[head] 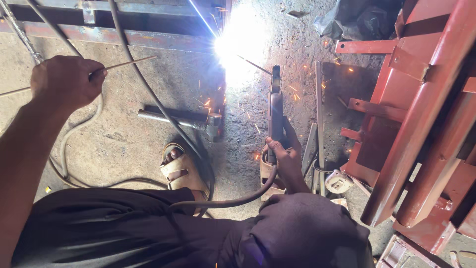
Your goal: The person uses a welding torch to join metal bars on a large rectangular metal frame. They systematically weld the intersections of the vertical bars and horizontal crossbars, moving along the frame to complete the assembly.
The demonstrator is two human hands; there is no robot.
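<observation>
Rough, gritty concrete floor (148,99) fills the view, littered with sparks and scraps, and lit hard by a white welding arc (240,39) burning against a dark steel frame (148,27) that lies across the top.

Beyond and well to the right of the right hand (283,156), red-painted steel sections (421,114) lean and overlap, running out of the picture.

That right hand is clenched around the grip of an electrode holder (275,114), which points away from the person toward the arc; a thin rod (253,64) runs from its tip into the glare. A thick cable (223,202) leaves the holder below the hand and loops back over the person's dark trousers.

The left hand (67,79) is raised well to the left, closed in a fist on a spare welding rod (126,63) that sticks out to either side of it.

Between the two hands a hammer (181,118) lies on the floor, and nearer the person a sandalled foot (181,168) shows. Just right of the right hand lies a small white tape measure (338,181).

The arc's glare washes out the joint itself, so where the rod tip meets the frame cannot be made out. A dark crumpled bag (357,20) at the top is cut off by the edge.
</observation>
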